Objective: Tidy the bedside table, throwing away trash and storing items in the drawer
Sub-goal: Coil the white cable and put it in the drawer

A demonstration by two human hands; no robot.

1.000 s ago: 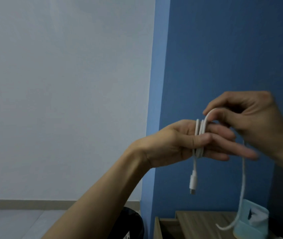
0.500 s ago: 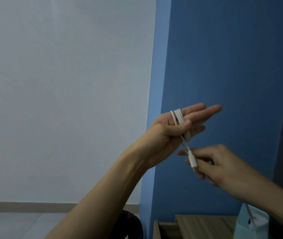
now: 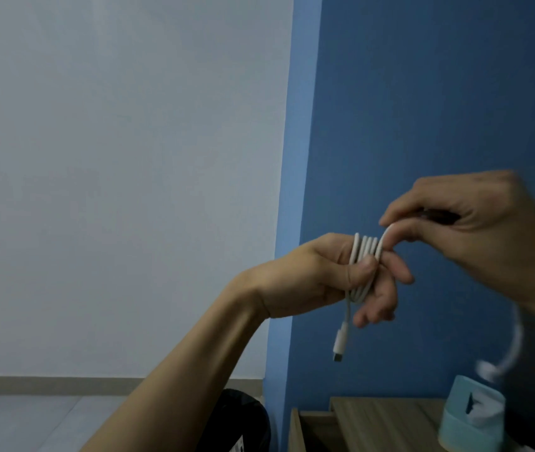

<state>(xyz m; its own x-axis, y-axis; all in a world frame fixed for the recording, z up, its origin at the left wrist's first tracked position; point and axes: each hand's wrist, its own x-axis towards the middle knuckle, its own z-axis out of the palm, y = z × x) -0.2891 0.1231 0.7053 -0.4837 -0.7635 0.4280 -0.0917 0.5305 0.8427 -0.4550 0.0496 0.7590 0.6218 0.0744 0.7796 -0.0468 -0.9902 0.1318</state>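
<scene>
Cable (image 3: 362, 252) tail blurred at right; left hand (image 3: 318, 275) held the coils wrapped round it, right hand (image 3: 462, 223) pinched the strand above.

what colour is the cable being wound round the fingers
White, plug included; the head view shows the cable clearly.

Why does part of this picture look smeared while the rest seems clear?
In the head view, the right hand and the loose cable end are motion-blurred; the left hand and the white cable coiled around its fingers are fairly sharp; the light is dim and even, with no glare.
</scene>
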